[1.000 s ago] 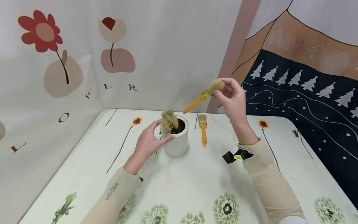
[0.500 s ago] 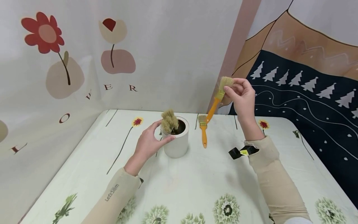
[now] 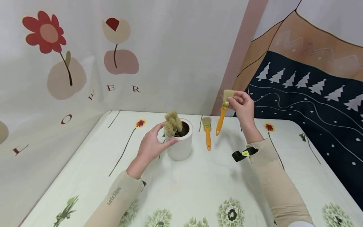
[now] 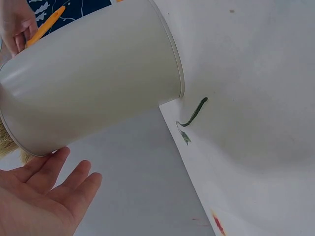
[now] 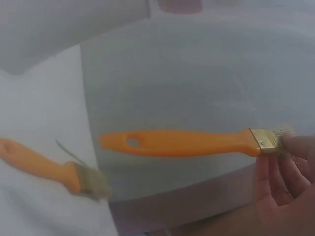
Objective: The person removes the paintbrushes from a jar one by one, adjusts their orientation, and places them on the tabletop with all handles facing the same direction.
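My left hand (image 3: pixel 152 143) holds the rim of a white cylindrical pot (image 3: pixel 180 149), its thumb on the near side and fingers at the left. Pale bristle heads (image 3: pixel 173 123) of brushes stick up at the pot's left side; their handles are hidden inside. With my right hand (image 3: pixel 244 106) I pinch a paintbrush (image 3: pixel 221 121) by its bristles, the orange handle hanging down above the table. In the right wrist view thumb and fingers close on the bristles beside the gold ferrule (image 5: pixel 264 141). A second paintbrush (image 3: pixel 208 135) lies on the table between pot and right hand, bristles pointing away.
The table (image 3: pixel 181 183) wears a white cloth printed with flowers. Behind it hangs a pale curtain (image 3: pixel 181 56), and a dark cloth with white trees (image 3: pixel 297 104) hangs at the right. A black wrist camera (image 3: pixel 241 154) sits under my right wrist.
The paintbrush in my right hand has moved right, away from the pot, swung to hang more upright, and come down closer to the table. My left hand stays at the pot.
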Action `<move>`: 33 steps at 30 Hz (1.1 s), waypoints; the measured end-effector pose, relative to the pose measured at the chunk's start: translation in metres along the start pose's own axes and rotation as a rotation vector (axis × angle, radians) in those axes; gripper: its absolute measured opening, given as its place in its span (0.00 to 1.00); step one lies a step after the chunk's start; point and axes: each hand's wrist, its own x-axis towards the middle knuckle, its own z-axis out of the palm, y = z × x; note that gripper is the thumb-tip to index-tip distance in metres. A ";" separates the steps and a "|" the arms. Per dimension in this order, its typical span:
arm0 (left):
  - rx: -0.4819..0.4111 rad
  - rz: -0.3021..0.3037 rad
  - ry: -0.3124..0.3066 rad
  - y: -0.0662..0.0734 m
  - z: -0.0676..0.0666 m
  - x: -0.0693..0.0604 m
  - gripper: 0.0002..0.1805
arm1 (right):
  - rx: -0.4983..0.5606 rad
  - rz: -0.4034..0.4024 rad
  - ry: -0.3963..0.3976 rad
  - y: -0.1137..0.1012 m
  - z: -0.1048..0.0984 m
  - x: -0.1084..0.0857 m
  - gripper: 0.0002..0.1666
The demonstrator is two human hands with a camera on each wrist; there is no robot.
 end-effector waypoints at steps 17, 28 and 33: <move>-0.034 0.014 0.006 0.001 0.000 0.000 0.49 | -0.033 0.140 -0.006 0.055 0.006 0.013 0.10; -0.045 0.014 0.002 0.002 -0.001 -0.001 0.49 | -0.155 0.254 -0.014 0.084 0.008 0.016 0.22; -0.045 0.009 0.002 0.002 0.000 -0.001 0.49 | -0.193 0.280 -0.026 0.093 0.009 0.016 0.23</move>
